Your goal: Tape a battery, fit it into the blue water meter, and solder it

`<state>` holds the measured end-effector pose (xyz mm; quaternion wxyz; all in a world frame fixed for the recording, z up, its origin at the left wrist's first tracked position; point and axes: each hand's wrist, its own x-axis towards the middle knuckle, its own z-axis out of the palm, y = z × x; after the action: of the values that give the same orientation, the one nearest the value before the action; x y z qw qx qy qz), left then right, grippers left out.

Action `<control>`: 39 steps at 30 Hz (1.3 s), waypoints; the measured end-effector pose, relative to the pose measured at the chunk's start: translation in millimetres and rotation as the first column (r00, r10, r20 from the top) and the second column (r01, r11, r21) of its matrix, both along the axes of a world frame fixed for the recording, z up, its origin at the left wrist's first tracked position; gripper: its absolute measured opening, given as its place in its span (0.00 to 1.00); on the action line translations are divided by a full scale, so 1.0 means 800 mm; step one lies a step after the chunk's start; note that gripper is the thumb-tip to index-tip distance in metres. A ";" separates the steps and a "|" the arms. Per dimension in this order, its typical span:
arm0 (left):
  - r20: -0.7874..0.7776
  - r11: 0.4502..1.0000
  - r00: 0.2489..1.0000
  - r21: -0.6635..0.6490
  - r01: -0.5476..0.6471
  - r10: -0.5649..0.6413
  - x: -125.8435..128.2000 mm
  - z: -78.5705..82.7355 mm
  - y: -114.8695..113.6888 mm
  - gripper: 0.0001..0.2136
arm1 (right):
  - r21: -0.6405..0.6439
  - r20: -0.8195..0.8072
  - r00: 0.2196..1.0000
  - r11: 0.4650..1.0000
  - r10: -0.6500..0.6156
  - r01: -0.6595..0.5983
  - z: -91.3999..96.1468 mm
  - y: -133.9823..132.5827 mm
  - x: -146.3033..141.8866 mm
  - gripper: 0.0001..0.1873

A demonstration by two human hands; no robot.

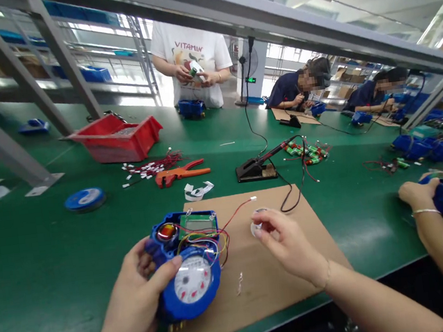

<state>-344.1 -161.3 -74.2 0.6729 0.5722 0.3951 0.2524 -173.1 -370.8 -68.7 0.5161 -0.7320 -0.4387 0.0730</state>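
the meter housing (186, 276), held in the left hand (135, 303), is glossy blue moulded plastic with a clear, reflective dial window and thin plastic-insulated wires (209, 239); the small disc (257, 225) at the right hand (288, 243) fingertips looks translucent and shiny. the work mat (267, 283) is matt brown cardboard, slightly rough, lying on a smooth green bench surface (49, 271) with a soft sheen; the bin (116, 138) is glossy red plastic and the overhead frame (269, 19) is dull grey metal
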 end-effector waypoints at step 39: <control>-0.081 0.928 0.996 0.367 0.059 -0.031 -0.010 0.001 -0.033 0.46 | -0.206 -0.135 0.991 0.978 0.010 -0.038 0.020 0.064 -0.032 0.15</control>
<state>-352.5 -187.4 -73.8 0.5439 0.7063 0.3520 0.2852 -198.5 -319.4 -52.6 0.4640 -0.7700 -0.4020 0.1736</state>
